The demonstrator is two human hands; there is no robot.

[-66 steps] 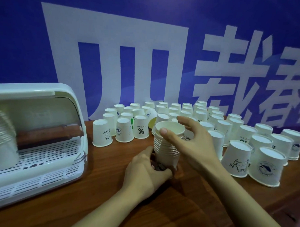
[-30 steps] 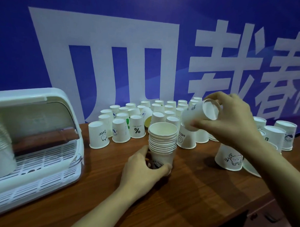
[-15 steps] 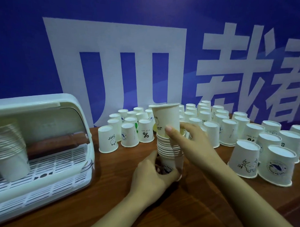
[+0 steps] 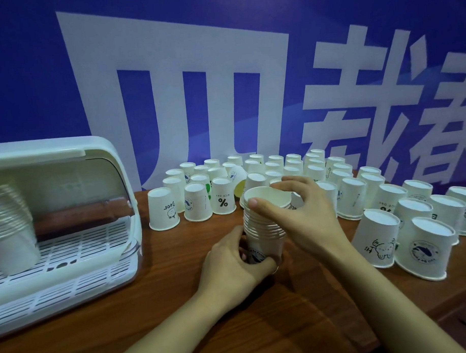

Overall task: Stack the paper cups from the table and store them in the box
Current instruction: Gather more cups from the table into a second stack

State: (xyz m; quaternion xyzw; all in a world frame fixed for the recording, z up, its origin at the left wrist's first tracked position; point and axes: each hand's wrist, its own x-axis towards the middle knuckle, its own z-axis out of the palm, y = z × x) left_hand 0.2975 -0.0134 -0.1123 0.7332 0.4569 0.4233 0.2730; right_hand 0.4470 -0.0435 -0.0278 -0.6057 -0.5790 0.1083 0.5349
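1. While the left hand (image 4: 234, 258) is gripping the base of the stack of cups (image 4: 264, 225) to steady it on the table (image 4: 176, 257), the right hand (image 4: 294, 213) is pinching the top rim, thumb in front and fingers behind, seating the newest cup.
2. Loose cups (image 4: 305, 173) are standing upside down behind and to the right; the box (image 4: 104, 165) is sitting open at left, already holding a stack.
3. Versus half a second ago: the raised cup is now sitting nested, flush with the stack.
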